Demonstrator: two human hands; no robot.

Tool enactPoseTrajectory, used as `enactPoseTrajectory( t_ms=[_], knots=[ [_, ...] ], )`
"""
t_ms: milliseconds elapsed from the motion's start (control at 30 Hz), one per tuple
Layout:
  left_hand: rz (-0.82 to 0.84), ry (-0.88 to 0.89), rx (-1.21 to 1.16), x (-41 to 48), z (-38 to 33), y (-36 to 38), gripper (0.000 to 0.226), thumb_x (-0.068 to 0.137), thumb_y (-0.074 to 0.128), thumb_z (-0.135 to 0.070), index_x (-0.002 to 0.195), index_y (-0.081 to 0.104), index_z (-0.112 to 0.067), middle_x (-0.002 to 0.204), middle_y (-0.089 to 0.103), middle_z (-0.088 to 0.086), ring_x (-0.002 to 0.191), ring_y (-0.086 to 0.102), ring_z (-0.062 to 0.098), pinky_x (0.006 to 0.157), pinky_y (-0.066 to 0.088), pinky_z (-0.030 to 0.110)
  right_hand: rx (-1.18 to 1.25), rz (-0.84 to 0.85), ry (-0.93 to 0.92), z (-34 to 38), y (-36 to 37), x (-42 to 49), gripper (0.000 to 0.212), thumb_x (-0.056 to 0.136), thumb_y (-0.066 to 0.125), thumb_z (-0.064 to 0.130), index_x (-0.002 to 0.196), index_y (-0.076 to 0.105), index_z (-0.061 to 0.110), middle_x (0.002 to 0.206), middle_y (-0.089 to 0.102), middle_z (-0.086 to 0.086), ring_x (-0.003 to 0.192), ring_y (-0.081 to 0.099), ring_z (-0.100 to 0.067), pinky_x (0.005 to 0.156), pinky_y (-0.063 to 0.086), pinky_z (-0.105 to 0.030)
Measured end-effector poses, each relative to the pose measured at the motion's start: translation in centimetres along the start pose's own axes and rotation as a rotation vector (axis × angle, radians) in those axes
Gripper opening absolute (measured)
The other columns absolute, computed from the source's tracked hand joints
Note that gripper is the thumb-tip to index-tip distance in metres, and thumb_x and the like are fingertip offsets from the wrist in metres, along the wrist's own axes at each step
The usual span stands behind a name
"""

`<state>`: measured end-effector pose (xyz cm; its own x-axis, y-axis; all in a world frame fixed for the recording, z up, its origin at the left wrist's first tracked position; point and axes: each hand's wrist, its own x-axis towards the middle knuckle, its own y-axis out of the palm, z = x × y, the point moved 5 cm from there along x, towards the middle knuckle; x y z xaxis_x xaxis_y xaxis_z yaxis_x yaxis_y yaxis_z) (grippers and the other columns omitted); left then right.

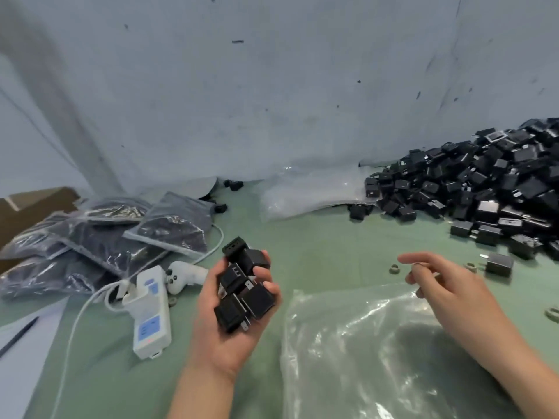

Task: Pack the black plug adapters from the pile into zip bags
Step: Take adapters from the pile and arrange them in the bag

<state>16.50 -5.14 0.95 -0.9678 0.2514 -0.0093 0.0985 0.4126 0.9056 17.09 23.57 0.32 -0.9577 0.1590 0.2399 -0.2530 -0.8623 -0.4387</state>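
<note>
Black plug adapters (484, 189) lie heaped beyond the right hand (444, 285), the pile cut off by the frame's right edge. A crinkled clear zip bag (363, 343) lies flat under that hand, whose blurred fingers hang relaxed, holding nothing. Filled bags (106, 237) sit left of the left hand (230, 322), which grips a clutch of boxy adapters (245, 285); a white power strip (149, 313) lies just beside it.

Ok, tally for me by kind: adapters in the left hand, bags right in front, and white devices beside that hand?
Black plug adapters gripped in the left hand: 5 visible
Clear plastic zip bag in front: 1
White rectangular power strip: 1
White handheld controller: 1
Total: 8
</note>
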Motion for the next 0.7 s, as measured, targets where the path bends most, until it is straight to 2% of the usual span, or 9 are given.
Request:
enactPoseTrajectory(
  t_ms=[67, 167, 200, 300, 400, 533, 633, 700],
  knots=[
    [-0.066, 0.031, -0.034, -1.7, -1.1, -1.7, 0.033, 0.09, 0.061, -0.028, 0.102, 0.073, 0.001, 0.116, 0.062, 0.014, 0.078, 0.061, 0.02, 0.068, 0.054, 0.036, -0.092, 0.003, -0.041, 0.7, 1.4, 0.0, 0.027, 0.098, 0.051, 0.022, 0.101, 0.066, 0.043, 0.082, 0.07, 0.012, 0.075, 0.062, 0.0, 0.069, 0.046, -0.029],
    [-0.117, 0.056, -0.07, -3.0, -2.2, -3.0, 0.035, 0.094, 0.058, -0.031, 0.101, 0.073, 0.001, 0.115, 0.062, 0.015, 0.078, 0.061, 0.022, 0.068, 0.054, 0.037, -0.173, 0.004, -0.137, 2.2, 3.5, -0.4, 0.026, 0.098, 0.053, 0.014, 0.102, 0.064, 0.038, 0.089, 0.064, 0.021, 0.085, 0.056, 0.011, 0.069, 0.04, -0.01],
    [-0.121, 0.055, -0.068, -3.2, -2.4, -3.1, 0.036, 0.095, 0.058, -0.031, 0.1, 0.073, 0.001, 0.114, 0.062, 0.015, 0.078, 0.062, 0.022, 0.068, 0.054, 0.037, -0.185, 0.013, -0.179, 2.8, 4.3, -0.5, 0.028, 0.097, 0.054, 0.013, 0.103, 0.063, 0.038, 0.091, 0.061, 0.024, 0.089, 0.054, 0.014, 0.07, 0.038, -0.008],
    [-0.13, 0.05, -0.04, -3.4, -2.6, -3.2, 0.036, 0.095, 0.057, -0.031, 0.099, 0.074, 0.0, 0.112, 0.063, 0.016, 0.08, 0.063, 0.024, 0.069, 0.054, 0.038, -0.243, 0.068, -0.319, 4.7, 6.8, -1.3, 0.03, 0.095, 0.057, 0.009, 0.107, 0.067, 0.034, 0.095, 0.061, 0.025, 0.093, 0.057, 0.002, 0.076, 0.038, -0.021],
    [-0.119, 0.034, -0.042, -3.4, -2.8, -3.2, 0.037, 0.095, 0.056, -0.032, 0.099, 0.074, 0.0, 0.112, 0.064, 0.016, 0.08, 0.063, 0.024, 0.069, 0.053, 0.037, -0.306, 0.128, -0.488, 6.3, 9.0, -2.5, 0.032, 0.093, 0.061, 0.004, 0.111, 0.071, 0.028, 0.104, 0.063, 0.015, 0.097, 0.059, -0.017, 0.082, 0.043, -0.033],
    [-0.119, 0.022, -0.071, -3.6, -2.9, -3.1, 0.037, 0.095, 0.056, -0.032, 0.102, 0.072, 0.001, 0.113, 0.063, 0.016, 0.081, 0.063, 0.025, 0.069, 0.053, 0.038, -0.415, 0.212, -0.681, 8.0, 11.9, -4.4, 0.058, 0.078, 0.069, -0.011, 0.115, 0.072, 0.032, 0.131, 0.061, -0.003, 0.108, 0.061, -0.03, 0.084, 0.053, -0.045],
    [-0.135, 0.013, -0.089, -4.1, -2.7, -3.3, 0.038, 0.093, 0.058, -0.03, 0.101, 0.072, 0.004, 0.114, 0.062, 0.017, 0.081, 0.063, 0.024, 0.069, 0.054, 0.038, -0.606, 0.273, -0.801, 8.8, 13.7, -5.6, 0.074, 0.051, 0.08, -0.016, 0.106, 0.077, 0.033, 0.135, 0.061, -0.013, 0.114, 0.065, -0.036, 0.086, 0.056, -0.048],
    [-0.154, -0.005, -0.111, -4.6, -2.2, -3.5, 0.037, 0.091, 0.058, -0.028, 0.098, 0.073, 0.005, 0.112, 0.063, 0.018, 0.08, 0.063, 0.026, 0.069, 0.053, 0.038, -0.639, 0.283, -0.811, 8.9, 14.0, -5.9, 0.06, 0.051, 0.085, -0.01, 0.093, 0.077, 0.032, 0.135, 0.062, -0.013, 0.118, 0.063, -0.035, 0.092, 0.053, -0.046]
  ],
)
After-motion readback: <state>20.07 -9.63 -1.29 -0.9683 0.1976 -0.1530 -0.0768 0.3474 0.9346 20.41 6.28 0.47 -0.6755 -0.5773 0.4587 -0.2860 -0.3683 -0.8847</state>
